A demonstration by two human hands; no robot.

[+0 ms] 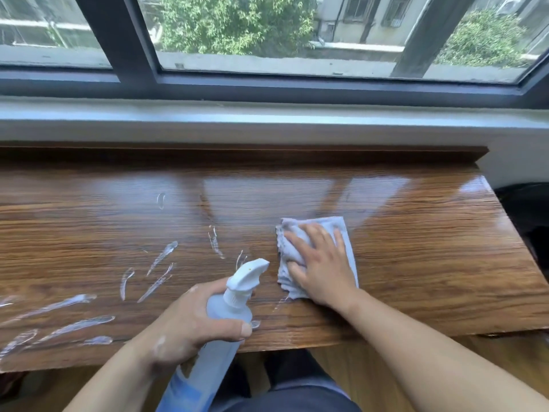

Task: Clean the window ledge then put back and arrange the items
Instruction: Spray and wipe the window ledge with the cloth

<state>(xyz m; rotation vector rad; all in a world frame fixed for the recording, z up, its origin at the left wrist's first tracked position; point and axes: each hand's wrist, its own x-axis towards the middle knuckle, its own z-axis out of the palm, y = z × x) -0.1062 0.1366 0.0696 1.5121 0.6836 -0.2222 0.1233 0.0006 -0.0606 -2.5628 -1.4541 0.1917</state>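
On ledge (416, 263), cloth (348, 251) under flat right hand (320, 263); left hand (190, 325) grips spray bottle (246, 276).

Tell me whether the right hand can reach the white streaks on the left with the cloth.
Probably yes for the nearer white streaks: nothing stands on the ledge between them and the cloth. The left hand, gripping the spray bottle, blocks the front path.

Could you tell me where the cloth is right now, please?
In the head view the cloth lies on the wooden ledge, right of centre, pressed under the right hand, beside the spray bottle.
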